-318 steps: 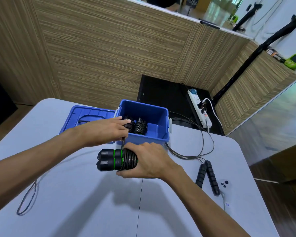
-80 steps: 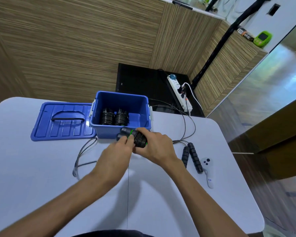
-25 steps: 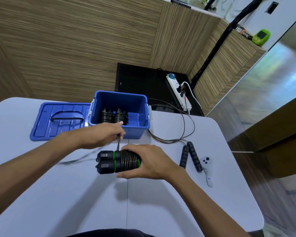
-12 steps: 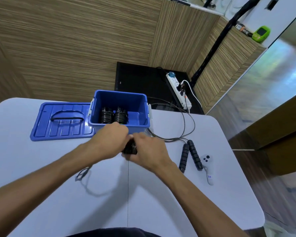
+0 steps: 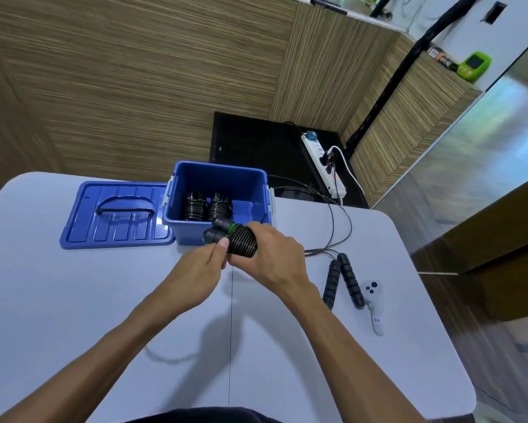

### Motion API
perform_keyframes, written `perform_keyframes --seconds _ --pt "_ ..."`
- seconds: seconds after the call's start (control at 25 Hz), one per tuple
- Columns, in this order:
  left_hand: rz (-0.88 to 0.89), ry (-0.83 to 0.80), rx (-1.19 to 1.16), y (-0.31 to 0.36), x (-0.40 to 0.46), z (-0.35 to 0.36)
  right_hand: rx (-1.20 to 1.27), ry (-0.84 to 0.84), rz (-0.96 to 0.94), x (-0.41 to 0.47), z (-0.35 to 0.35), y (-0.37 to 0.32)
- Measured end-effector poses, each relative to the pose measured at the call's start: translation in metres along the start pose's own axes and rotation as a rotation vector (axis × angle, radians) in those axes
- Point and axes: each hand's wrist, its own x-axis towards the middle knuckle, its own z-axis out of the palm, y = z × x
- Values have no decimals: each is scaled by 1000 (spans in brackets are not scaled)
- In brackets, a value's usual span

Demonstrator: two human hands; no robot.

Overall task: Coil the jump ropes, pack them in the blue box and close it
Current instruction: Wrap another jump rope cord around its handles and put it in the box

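Both hands hold a wound jump rope just in front of the open blue box.

The right hand point(image 5: 272, 257) has its grip clamped round the green-banded jump rope point(image 5: 236, 239), cord wound over its paired handles; the left hand point(image 5: 200, 270) pinches at the bundle's near end, probably on the cord tip, though the fingers hide it. The bundle hangs above the worktop point(image 5: 134, 300), touching or just before the blue box point(image 5: 220, 178), which holds two coiled ropes point(image 5: 206, 207). The lid point(image 5: 116, 215) lies flat against the box's left side. Right of the hands lies an uncoiled rope point(image 5: 342, 279), its cord looping past the far edge, with a white controller point(image 5: 374, 303) beside it. Bare worktop spreads toward the near edge.
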Motion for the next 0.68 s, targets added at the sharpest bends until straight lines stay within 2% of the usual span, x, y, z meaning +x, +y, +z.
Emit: perform_keyframes --seconds 0.08,0.2,0.28,0.56,0.68 --pt "-35 -66 -28 3 3 -1 2 1 -13 1 0 2" --pt "-139 -285 -204 -6 3 -2 70 61 52 0 -6 16" --pt "-124 -379 -242 -19 -3 -2 108 92 83 0 -15 27" --pt "187 -131 -161 -42 9 5 211 87 108 -4 -19 30" --pt "214 -149 -113 -52 21 3 242 69 76 -6 -21 29"
